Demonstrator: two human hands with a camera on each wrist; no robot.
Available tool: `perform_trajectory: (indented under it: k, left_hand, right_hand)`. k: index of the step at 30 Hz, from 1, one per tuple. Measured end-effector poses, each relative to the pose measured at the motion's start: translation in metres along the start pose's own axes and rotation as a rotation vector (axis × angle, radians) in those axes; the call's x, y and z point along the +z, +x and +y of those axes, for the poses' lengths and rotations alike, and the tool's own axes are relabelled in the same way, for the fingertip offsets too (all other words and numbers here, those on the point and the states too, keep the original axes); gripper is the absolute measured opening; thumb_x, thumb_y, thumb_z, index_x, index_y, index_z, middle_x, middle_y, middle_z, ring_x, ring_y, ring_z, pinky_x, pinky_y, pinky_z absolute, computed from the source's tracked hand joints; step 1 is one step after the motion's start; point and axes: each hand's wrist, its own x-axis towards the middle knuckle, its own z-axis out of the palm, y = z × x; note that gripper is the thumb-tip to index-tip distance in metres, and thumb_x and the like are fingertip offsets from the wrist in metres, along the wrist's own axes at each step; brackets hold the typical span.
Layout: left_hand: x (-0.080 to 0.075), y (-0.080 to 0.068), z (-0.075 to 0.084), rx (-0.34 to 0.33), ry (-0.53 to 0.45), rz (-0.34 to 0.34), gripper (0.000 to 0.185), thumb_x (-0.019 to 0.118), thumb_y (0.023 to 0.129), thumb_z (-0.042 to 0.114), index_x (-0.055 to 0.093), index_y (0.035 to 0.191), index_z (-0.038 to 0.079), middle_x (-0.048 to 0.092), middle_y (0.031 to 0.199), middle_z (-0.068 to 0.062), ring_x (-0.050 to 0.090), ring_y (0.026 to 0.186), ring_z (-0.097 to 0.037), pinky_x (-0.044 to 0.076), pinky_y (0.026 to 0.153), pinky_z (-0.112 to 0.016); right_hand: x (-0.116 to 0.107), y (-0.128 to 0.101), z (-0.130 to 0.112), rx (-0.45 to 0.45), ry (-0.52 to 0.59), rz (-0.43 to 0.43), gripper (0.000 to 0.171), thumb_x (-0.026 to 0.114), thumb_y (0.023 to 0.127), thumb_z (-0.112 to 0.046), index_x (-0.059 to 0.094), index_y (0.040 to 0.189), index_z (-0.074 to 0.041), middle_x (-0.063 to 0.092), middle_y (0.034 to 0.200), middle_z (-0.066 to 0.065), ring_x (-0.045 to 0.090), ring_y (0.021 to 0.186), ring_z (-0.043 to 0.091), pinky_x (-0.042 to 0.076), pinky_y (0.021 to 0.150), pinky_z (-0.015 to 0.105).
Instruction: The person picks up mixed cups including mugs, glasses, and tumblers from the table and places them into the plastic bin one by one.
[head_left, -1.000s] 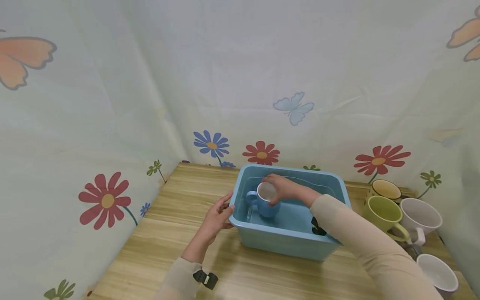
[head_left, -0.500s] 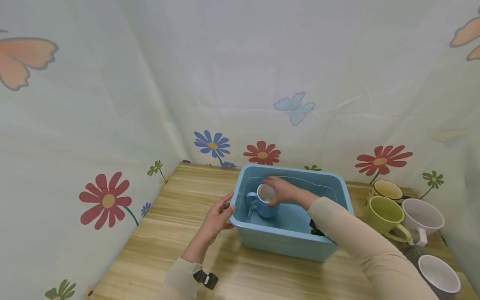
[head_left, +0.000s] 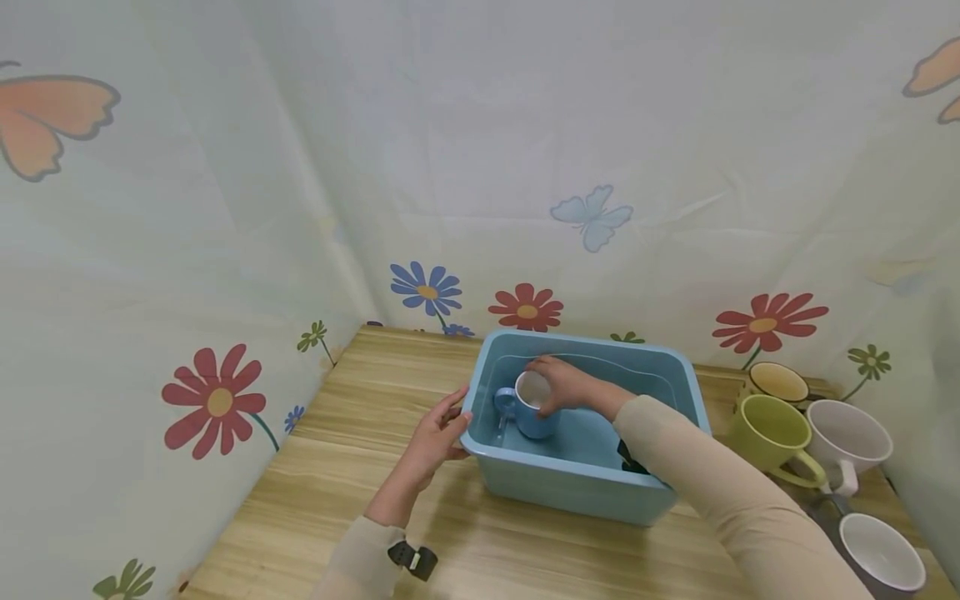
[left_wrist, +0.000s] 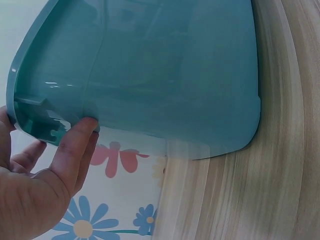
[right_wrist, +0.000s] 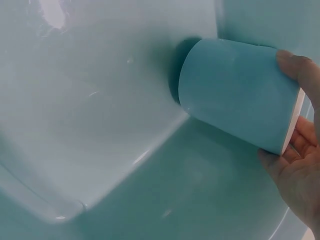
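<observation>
We see the right hand (head_left: 564, 385), fingers curled around a smooth blue mug (head_left: 529, 408), inside the glossy rectangular plastic tub (head_left: 570, 483); the left hand (head_left: 437, 435) grips the tub's rim on the wood-grain desk (head_left: 360, 467).

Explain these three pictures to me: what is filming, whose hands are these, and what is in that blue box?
No machine here: a person wears three cameras. The wide picture comes from the head, the other two from each wrist.

On the pale wooden table stands a light blue plastic tub. The left hand grips the tub's rim at its left end; the left wrist view shows the thumb on the tub's outer wall. The right hand reaches inside and holds a blue ceramic mug with a white inside by its rim. The right wrist view shows that mug from the side, tilted against the tub's wall.

To the right stand four more mugs: a yellow-green one, a cream one and two white ones.
</observation>
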Motion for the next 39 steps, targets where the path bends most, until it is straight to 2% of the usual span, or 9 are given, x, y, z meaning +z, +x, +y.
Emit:
perform_trajectory:
  k: [9, 19, 23, 27, 32, 39]
  left_hand:
    - [-0.0005, 0.0009, -0.0020, -0.005, 0.008, 0.004, 0.055, 0.052, 0.105, 0.012, 0.037, 0.158, 0.007, 0.049, 0.149, -0.034, 0.065, 0.119, -0.040, 0.066, 0.082, -0.045]
    - [-0.0005, 0.0023, -0.0044, -0.006, 0.007, 0.002, 0.054, 0.051, 0.105, 0.013, 0.038, 0.157, 0.007, 0.051, 0.147, -0.032, 0.066, 0.115, -0.035, 0.066, 0.081, -0.045]
    - [-0.0010, 0.0023, -0.0047, 0.001, 0.014, 0.004, 0.054, 0.051, 0.105, 0.014, 0.039, 0.157, 0.007, 0.052, 0.146, -0.032, 0.066, 0.113, -0.031, 0.065, 0.082, -0.048]
    - [-0.0009, 0.0035, -0.0059, -0.003, 0.014, 0.006, 0.054, 0.051, 0.105, 0.014, 0.039, 0.157, 0.008, 0.052, 0.147, -0.032, 0.066, 0.115, -0.034, 0.065, 0.084, -0.050]
    - [0.0011, 0.0025, -0.0067, 0.004, 0.018, 0.030, 0.053, 0.052, 0.105, 0.012, 0.040, 0.157, 0.008, 0.052, 0.147, -0.031, 0.066, 0.115, -0.036, 0.065, 0.082, -0.050]
    - [0.0062, -0.0019, -0.0047, 0.040, 0.047, 0.067, 0.052, 0.052, 0.105, 0.013, 0.041, 0.156, 0.006, 0.056, 0.142, -0.032, 0.068, 0.103, -0.027, 0.066, 0.076, -0.044]
  right_hand:
    - [0.0050, 0.0038, 0.0053, -0.006, -0.002, -0.017, 0.079, 0.089, 0.079, -0.021, 0.050, 0.144, 0.001, 0.051, 0.147, 0.024, 0.053, 0.128, 0.039, 0.052, 0.110, 0.056]
    - [0.0100, 0.0046, 0.0057, 0.008, -0.009, -0.037, 0.079, 0.089, 0.079, -0.020, 0.050, 0.144, 0.003, 0.049, 0.150, 0.026, 0.050, 0.134, 0.042, 0.046, 0.115, 0.058]
    - [0.0105, 0.0051, 0.0054, 0.020, -0.019, -0.041, 0.079, 0.089, 0.080, -0.020, 0.049, 0.145, 0.003, 0.048, 0.150, 0.026, 0.050, 0.134, 0.042, 0.046, 0.116, 0.058]
    - [0.0095, 0.0055, 0.0050, 0.034, -0.009, -0.055, 0.082, 0.089, 0.079, -0.021, 0.048, 0.146, 0.003, 0.047, 0.152, 0.025, 0.048, 0.135, 0.041, 0.044, 0.117, 0.058]
    - [0.0087, 0.0059, 0.0027, 0.046, -0.002, -0.088, 0.088, 0.090, 0.078, -0.024, 0.045, 0.148, 0.004, 0.044, 0.153, 0.025, 0.044, 0.138, 0.041, 0.041, 0.120, 0.058]
    - [0.0047, 0.0054, 0.0011, 0.073, -0.014, -0.145, 0.094, 0.089, 0.080, -0.027, 0.039, 0.153, 0.002, 0.038, 0.159, 0.025, 0.037, 0.145, 0.042, 0.036, 0.123, 0.059]
